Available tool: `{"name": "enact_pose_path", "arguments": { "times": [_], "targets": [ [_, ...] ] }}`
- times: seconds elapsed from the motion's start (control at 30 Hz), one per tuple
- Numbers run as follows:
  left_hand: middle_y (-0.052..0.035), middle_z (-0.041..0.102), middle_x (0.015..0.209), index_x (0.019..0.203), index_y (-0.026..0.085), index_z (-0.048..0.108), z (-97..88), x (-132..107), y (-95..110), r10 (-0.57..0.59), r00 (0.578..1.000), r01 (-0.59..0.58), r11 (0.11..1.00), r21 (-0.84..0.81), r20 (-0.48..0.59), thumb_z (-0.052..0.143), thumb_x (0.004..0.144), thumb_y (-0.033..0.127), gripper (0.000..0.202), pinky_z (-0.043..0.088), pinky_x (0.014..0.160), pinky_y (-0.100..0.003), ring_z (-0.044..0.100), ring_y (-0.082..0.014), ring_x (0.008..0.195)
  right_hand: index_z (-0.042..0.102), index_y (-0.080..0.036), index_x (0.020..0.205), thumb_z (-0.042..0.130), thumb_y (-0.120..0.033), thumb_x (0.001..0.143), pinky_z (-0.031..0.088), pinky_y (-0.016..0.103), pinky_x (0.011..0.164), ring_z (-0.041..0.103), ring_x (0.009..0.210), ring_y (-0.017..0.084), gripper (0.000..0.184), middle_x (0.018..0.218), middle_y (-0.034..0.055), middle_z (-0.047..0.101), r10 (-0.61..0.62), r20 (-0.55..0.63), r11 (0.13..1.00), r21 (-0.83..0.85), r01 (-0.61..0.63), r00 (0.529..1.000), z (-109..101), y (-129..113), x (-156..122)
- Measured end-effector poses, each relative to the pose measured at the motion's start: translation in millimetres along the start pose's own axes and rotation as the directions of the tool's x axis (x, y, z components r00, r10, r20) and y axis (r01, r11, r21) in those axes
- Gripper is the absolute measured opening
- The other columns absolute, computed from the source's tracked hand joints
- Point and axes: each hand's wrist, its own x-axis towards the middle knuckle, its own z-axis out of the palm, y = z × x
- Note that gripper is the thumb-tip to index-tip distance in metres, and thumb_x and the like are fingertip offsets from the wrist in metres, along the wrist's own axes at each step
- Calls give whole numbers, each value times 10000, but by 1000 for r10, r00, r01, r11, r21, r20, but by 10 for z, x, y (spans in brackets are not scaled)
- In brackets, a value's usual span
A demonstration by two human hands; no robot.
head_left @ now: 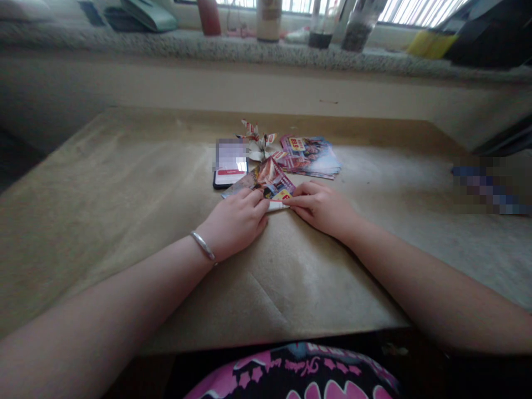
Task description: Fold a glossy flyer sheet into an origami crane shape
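Note:
A colourful printed paper sheet (270,176) lies on the table between my hands, its near edge folded into a narrow white strip. My left hand (241,219), below a silver bangle, presses on the sheet's left part with its fingers together. At the right end of the strip, my right hand (318,206) pinches the paper between thumb and fingers. Just beyond the sheet stands a folded paper flower (261,148) with pointed petals. To its right rests a stack of similar printed sheets (313,156). A phone (230,176) lies left of the flower, its screen lit and partly blurred.
The table (145,233) has a tan covering and meets the wall at the back. Bottles and jars (269,19) line the stone windowsill (233,52) above. A blurred bluish object (484,185) is at the table's right side.

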Motion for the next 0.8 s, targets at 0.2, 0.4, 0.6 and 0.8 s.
{"name": "enact_pose_path", "arguments": {
  "times": [0.2, 0.4, 0.6, 0.8],
  "targets": [
    [-120, 622, 1059, 1244, 189, 620, 3, -4, -11, -8, 1000, 7, 1000, -11, -16, 417, 982, 297, 349, 515, 881, -406, 569, -268, 1013, 749, -169, 979, 549, -210, 910, 495, 321, 804, 622, 868, 196, 216, 951, 91, 701, 14, -10, 999, 35, -13, 1000, -17, 20, -3],
    [-119, 614, 1070, 1247, 197, 622, 23, 2, -12, -24, 1000, 23, 998, -58, -14, 429, 975, 288, 346, 504, 916, -420, 561, -270, 1058, 715, -174, 892, 574, -176, 860, 497, 296, 738, 626, 801, 180, 145, 892, 72, 694, 88, -3, 995, 56, -88, 996, -79, 109, -44],
    [-127, 611, 1104, 1253, 196, 615, 19, 0, -1, -31, 999, 32, 999, -22, 21, 405, 985, 305, 357, 506, 908, -434, 567, -292, 1057, 743, -163, 911, 544, -154, 876, 495, 304, 749, 635, 818, 189, 202, 912, 86, 707, 25, 4, 999, 47, -25, 1000, -100, 147, -66],
    [-133, 618, 1104, 1247, 188, 621, 26, -2, 0, -12, 1000, 12, 1000, -4, 3, 400, 990, 309, 360, 505, 899, -424, 569, -285, 1043, 749, -166, 880, 556, -148, 867, 487, 291, 737, 635, 802, 181, 195, 884, 78, 705, 14, -3, 1000, 18, -14, 1000, -101, 126, -53]
  ]
}}
